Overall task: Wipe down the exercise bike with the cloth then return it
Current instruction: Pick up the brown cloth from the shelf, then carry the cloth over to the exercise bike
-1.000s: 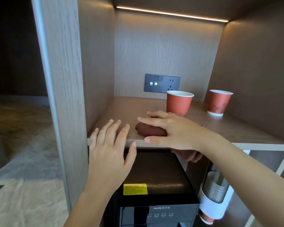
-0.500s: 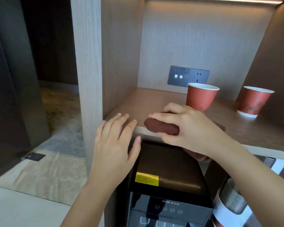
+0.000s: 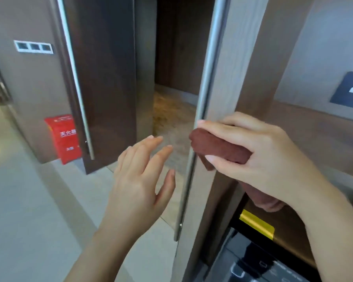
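The cloth (image 3: 220, 148) is a dark reddish-brown fabric, folded or rolled into a compact, elongated bundle with a soft, matte, slightly fuzzy surface; a further portion hangs below the palm toward the wrist. It is held in the right hand (image 3: 261, 157), raised in front of the wooden cabinet frame (image 3: 222, 82) and clear of the shelf. The grip of the right hand is closed around the bundle, thumb beneath its near edge and fingers curled over the top, with one end of the bundle protruding to the left. The left hand (image 3: 141, 180) is empty, fingers spread and extended, palm facing away, near the cloth but not touching it. A red box (image 3: 62, 137) stands on the floor at left. A grey wall socket plate (image 3: 348, 90) is visible at right. Below the right hand sits a black appliance (image 3: 259, 261) with a yellow label (image 3: 257, 223).
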